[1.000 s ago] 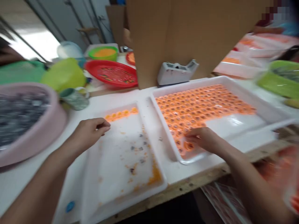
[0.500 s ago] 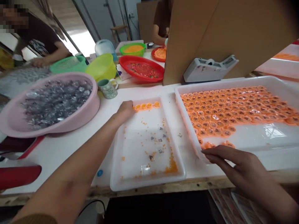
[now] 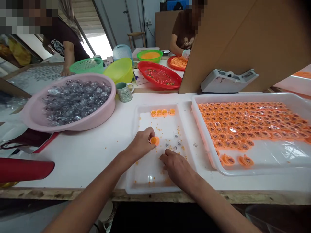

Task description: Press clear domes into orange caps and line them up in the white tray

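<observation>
Head view: the left hand (image 3: 142, 142) pinches one orange cup-shaped piece (image 3: 154, 141) above the small white tray (image 3: 145, 170), its wrist crossing the left rim. The right hand (image 3: 178, 166) bunches its fingers just below; whether they grip anything, I cannot tell. White floor separates those fingertips from the near rim; to their right, a table strip (image 3: 194, 129) divides this from the large white tray (image 3: 272, 153). Four matching orange pieces (image 3: 164, 112) line the far rim beyond the left fingers; four grey scraps (image 3: 175, 148) lie just past the right fingertips.
</observation>
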`<state>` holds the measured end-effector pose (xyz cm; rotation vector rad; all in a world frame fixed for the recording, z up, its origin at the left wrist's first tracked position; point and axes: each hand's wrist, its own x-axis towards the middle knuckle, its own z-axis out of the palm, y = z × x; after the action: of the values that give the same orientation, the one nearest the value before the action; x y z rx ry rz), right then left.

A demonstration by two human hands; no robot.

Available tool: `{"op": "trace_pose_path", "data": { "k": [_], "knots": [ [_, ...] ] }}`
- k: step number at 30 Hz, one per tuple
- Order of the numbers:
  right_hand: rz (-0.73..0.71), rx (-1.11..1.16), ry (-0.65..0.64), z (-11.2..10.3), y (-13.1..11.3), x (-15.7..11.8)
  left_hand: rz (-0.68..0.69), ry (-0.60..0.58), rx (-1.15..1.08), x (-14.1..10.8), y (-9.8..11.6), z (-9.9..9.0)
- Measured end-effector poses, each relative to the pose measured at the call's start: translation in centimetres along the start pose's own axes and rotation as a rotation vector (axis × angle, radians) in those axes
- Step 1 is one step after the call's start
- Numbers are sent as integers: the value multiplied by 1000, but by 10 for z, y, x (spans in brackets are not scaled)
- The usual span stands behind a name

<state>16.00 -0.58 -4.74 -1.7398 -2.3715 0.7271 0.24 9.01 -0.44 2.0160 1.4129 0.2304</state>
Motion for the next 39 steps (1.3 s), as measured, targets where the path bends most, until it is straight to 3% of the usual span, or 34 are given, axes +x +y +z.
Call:
{"op": "trace_pose_path", "data": {
  "k": [7,10,12,16,19,22,25,29,32,36,39],
  "knots": [
    [80,59,-11,13,8,-5,-38,0,-301,-45,0,1],
    [97,115,-6,8,8,-11,-46,-11,-436,-54,-2,2],
    [108,210,66,-2,3,-18,-42,-32,-494,-58,-2,3],
    [-68,331,308,-22,-11,-34,-50,-115,-673,-62,-3,6],
    [-193,134,292,-23,-12,-42,-66,-162,-776,-65,-2,6],
    [-138,16,325,-15,-4,-47,-100,-158,-759,-68,-1,2],
    [-71,65,358,-10,-3,-52,-107,-178,-744,-70,1,2],
    [-181,51,250,-13,-15,-52,-89,-207,-744,-70,3,5],
    [-157,-3,276,-11,-13,-53,-98,-195,-696,-71,3,4],
    [-12,145,389,-6,3,-58,-77,-185,-646,-73,-1,2],
    [-15,334,443,-10,2,-61,-48,-174,-667,-73,-2,5]
  ]
}}
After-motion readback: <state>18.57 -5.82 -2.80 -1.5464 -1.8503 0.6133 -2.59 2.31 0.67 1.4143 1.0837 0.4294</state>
